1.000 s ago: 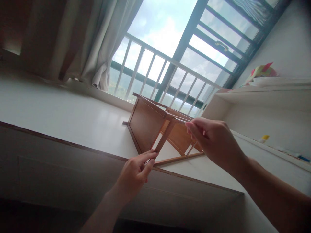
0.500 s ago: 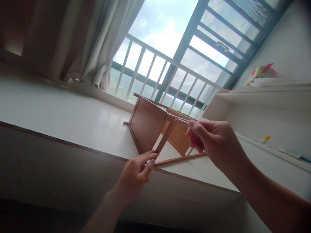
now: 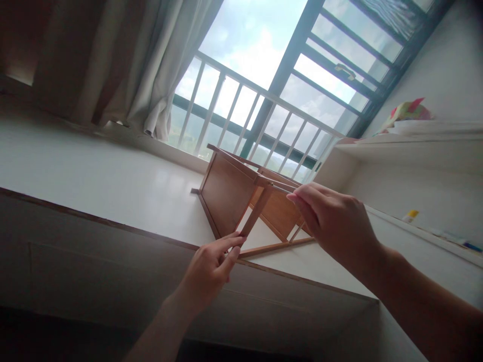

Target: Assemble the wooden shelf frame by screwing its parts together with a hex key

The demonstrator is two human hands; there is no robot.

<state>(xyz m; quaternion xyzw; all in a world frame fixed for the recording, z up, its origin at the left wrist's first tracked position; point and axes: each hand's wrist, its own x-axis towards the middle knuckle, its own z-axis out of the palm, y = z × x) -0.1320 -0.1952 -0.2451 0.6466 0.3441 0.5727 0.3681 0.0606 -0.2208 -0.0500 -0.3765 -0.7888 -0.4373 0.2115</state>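
A small brown wooden furniture frame with flat panels and thin rails lies on its side on a white surface. My left hand grips its slanting front rail low down, near the surface's edge, fingers on one side and thumb on the other. My right hand is closed on a thin metal rod that looks like a hex key. The rod's far tip meets a small metal fitting at the frame's upper corner. My right fingers hide the rod's other end.
Behind the frame is a window with white railings and a dark frame. A grey curtain hangs at the left. At the right, a white shelf holds a colourful item; below stands a yellow-capped object.
My right hand has rotated at the wrist, its back now turned more upward and its fingers tucked out of sight. My left hand and the wooden frame have stayed in place.
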